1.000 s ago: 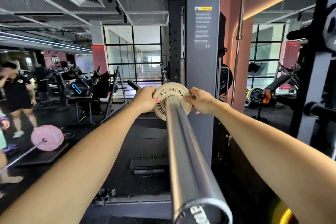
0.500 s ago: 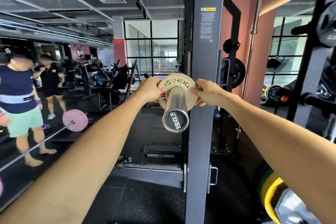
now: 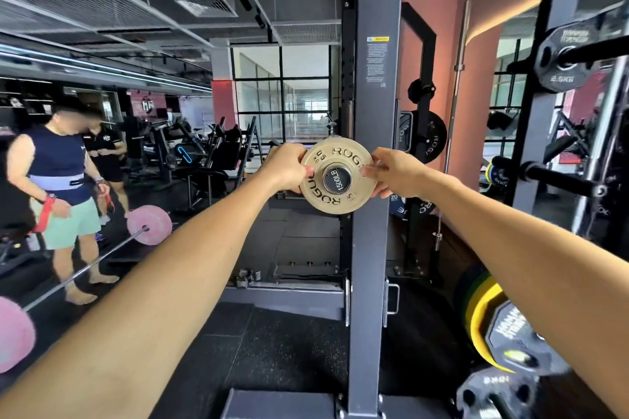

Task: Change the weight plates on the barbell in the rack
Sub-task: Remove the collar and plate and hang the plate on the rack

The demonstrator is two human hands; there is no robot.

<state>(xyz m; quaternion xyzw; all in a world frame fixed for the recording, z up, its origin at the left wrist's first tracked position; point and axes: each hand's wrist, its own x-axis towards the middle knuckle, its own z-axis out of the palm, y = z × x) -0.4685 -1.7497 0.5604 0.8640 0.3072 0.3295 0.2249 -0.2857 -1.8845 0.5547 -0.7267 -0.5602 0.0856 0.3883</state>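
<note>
A small tan weight plate (image 3: 340, 155) marked ROGUE sits at the very tip of the barbell sleeve, whose end cap (image 3: 336, 179) reads 1500LB and faces me. My left hand (image 3: 285, 168) grips the plate's left rim. The right rim is held by my right hand (image 3: 394, 173), fingers curled over its edge. The rest of the bar is hidden behind the plate. The grey rack upright (image 3: 374, 112) stands right behind it.
Two people (image 3: 64, 180) stand at the left by a floor barbell with pink plates (image 3: 149, 224). Black plates (image 3: 429, 141) hang on storage pegs behind the rack and at the upper right (image 3: 565, 58). Yellow and green plates (image 3: 483, 326) lean at the lower right. A spare bar (image 3: 456, 112) stands upright.
Both hands have slid the tan plate along the sleeve towards me, from deep against the rack to the sleeve's tip. My view has dropped in line with the bar's end.
</note>
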